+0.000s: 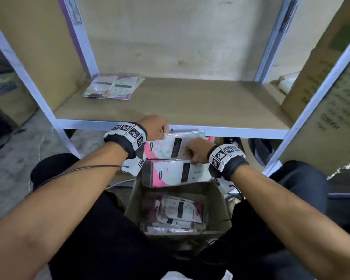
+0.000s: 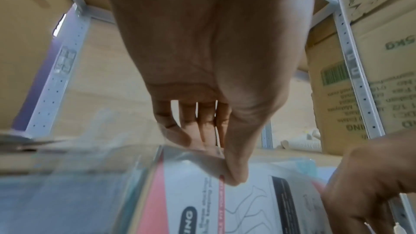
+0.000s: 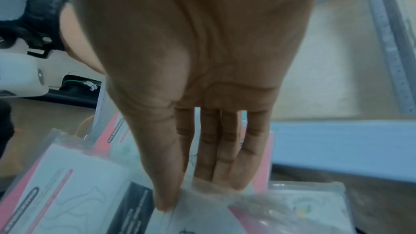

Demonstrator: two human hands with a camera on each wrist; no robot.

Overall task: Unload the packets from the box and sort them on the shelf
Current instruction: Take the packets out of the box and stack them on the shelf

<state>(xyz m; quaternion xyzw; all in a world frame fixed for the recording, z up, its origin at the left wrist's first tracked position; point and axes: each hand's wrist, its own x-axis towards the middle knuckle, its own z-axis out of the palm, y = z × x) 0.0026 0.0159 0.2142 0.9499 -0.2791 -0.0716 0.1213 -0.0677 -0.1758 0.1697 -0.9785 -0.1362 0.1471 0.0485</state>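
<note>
Landmark: open brown cardboard box (image 1: 216,207), on the floor between the person's knees, just below the shelf's front edge.

Box contents: several clear-plastic packets (image 1: 178,213) with white, pink and black printed cards, lying flat and overlapping at the bottom.

Wooden shelf board on a white metal frame (image 1: 190,102), beyond the box: a small overlapping group of clear packets with white and purple cards (image 1: 113,86) lies at its back left corner.

Left hand (image 1: 155,127), above the box's far left corner: thumb and curled fingers pinch the top edge of a clear packet with a pink-and-white card (image 1: 170,145), held up in front of the shelf's front rail.

Right hand (image 1: 196,151), above the box's far right side: thumb pressed against fairly straight fingers, pinching the top edge of a second pink-and-white packet (image 1: 176,173), held over the box's far rim, just nearer than the first and overlapping its lower edge.

Right of the box: a tall printed brown carton (image 1: 331,102) behind the shelf's right upright.
</note>
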